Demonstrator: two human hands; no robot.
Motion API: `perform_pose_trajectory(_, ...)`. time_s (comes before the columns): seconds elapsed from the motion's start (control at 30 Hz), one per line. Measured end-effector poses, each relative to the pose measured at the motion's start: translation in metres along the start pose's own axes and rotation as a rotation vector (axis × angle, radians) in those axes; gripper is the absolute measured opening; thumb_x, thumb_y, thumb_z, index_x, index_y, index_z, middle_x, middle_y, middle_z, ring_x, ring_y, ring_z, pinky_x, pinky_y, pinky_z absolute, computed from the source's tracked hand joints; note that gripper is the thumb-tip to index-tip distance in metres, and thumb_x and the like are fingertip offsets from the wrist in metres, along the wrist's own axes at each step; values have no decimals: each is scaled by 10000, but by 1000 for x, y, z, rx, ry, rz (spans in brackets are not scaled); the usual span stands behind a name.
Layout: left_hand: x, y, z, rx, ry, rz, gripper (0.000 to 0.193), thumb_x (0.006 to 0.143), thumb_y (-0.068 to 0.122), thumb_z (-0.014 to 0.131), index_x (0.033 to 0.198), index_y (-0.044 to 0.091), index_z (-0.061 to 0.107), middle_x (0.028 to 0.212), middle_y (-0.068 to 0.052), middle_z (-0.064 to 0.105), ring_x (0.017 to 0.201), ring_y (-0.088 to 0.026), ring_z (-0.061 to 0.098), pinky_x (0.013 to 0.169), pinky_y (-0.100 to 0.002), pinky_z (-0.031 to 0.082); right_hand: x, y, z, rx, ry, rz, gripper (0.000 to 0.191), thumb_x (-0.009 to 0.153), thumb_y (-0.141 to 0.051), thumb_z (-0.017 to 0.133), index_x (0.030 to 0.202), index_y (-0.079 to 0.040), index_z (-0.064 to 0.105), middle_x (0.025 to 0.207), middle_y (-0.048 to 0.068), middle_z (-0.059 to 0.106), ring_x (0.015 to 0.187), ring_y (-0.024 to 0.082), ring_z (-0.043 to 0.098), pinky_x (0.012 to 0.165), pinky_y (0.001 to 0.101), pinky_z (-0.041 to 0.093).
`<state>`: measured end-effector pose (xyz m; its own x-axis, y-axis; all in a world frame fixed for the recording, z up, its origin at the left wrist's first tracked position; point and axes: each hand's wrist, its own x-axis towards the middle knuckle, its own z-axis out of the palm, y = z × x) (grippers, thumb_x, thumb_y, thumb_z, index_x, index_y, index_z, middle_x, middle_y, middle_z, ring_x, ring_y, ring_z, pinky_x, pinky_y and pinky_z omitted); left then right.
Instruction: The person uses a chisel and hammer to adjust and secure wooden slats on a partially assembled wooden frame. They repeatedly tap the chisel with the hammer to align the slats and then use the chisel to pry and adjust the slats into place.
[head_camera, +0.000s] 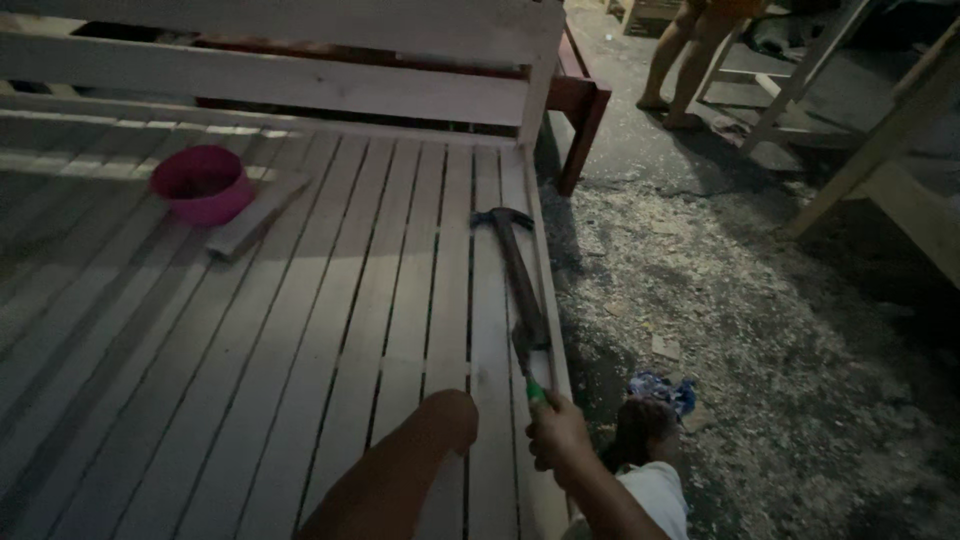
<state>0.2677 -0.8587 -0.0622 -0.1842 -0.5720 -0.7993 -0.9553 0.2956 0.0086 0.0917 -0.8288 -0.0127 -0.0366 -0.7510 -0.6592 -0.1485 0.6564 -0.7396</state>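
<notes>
Lying flat: the dark metal claw hammer with a green grip (520, 290) rests on the pale wooden slat bench (330, 330), on the slats next to the bench's right edge.
Long way: the hammer runs up and down the picture, nearly in line with the slats, and leans a little to the left at the far end.
Head end: the curved dark head points away from the person, toward the bench back, and its claw bends to the left.
Handle end: the green end points back at the person.
Right hand: the right hand (556, 432) is closed tight around the green end of the handle, fingers wrapped on it.
Left hand: the left hand cannot be seen, so I cannot tell what it does; only a bare knee (440, 425) shows, just left of the right hand, over the slats.
Pink bowl: a round pink plastic bowl (201, 183) sits on the slats far to the left, well apart from the hammer.
Wood piece: a short flat piece of wood (258, 214) lies touching the bowl's right side.
Ground: grey ground covered in wood shavings (760, 340) is to the right of the bench.
Other person: another person's bare legs (680, 60) stand far off at the top.
</notes>
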Motion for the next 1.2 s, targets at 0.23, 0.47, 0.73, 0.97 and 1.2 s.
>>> perform_pose_trajectory(0.23, -1, 6, 1, -23, 23, -3, 319, 971, 322, 660, 1096, 47, 760, 1064, -174, 698, 931, -312, 664, 846, -494, 563, 11, -4, 0, -25, -22, 77, 548, 1025, -170, 521, 1562, -115, 430, 777, 114, 578, 562, 204, 500, 473, 373, 395)
perform_pose_trajectory(0.47, -18, 8, -7, -57, 59, 0, 320, 977, 320, 653, 1078, 37, 765, 1044, -179, 699, 916, -312, 664, 838, -495, 563, 0, -17, 16, -55, -69, 3, 560, 1031, -241, 533, 1566, -118, 422, 770, 118, 562, 557, 202, 456, 470, 381, 362)
perform_pose_trajectory(0.73, -12, -12, 1, -159, 240, -5, 325, 984, 317, 646, 1058, 26, 771, 1021, -184, 701, 899, -313, 665, 829, -496, 564, -21, -14, 59, -32, -185, -73, 529, 1034, -305, 510, 1520, -99, 481, 808, 124, 621, 566, 206, 530, 470, 387, 444)
perform_pose_trajectory(0.97, -39, -48, 26, -2047, 452, -49, 576, 1053, 398, 605, 1293, -125, 618, 965, -135, 605, 872, -273, 582, 819, -523, 551, -34, -13, 81, -52, -250, -53, 516, 1050, -285, 468, 1547, -164, 405, 836, 155, 632, 598, 237, 567, 511, 400, 486)
perform_pose_trajectory(1.2, -80, -24, 18, -2323, 556, -54, 548, 1018, 362, 613, 1372, -47, 525, 1121, -188, 711, 955, -322, 662, 855, -482, 555, -54, -2, 103, -80, -330, -80, 513, 1059, -336, 449, 1536, -148, 468, 795, 105, 607, 573, 207, 535, 497, 377, 456)
